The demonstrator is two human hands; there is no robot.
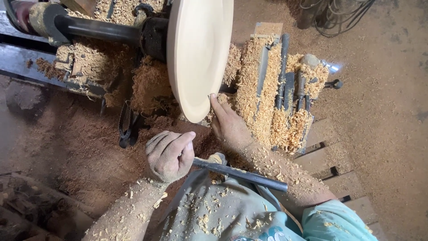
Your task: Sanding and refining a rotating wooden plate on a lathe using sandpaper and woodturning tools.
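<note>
Wooden disc: the big pale round disc [198, 53] is up in front of me, held on the dark shaft [98, 29] of the lathe. It stands on its edge, with its flat face turned to my right.

Which way from my hands: the disc is above both hands. Its bottom rim is the part closest to me.

Right hand: my right hand [229, 125] is flat and loose, gripping nothing. Its fingertips [214, 97] touch the low rim of the disc, on the face side.

Left hand: my left hand [170, 154] is closed in a fist around the near end of the long dark tool [243, 175]. It sits below the disc and is not touching it.

Tool line: the tool lies sideways across my lap, from my left fist out to my right, passing under my right arm. It does not point at the disc.

Closer hand: the right hand is closer, since it is already on the rim.

Around me: wood shavings [267, 89] are piled on the lathe bed, on my arms and on my shirt. More dark tools [283, 71] lie in the shavings just past my right hand.
</note>
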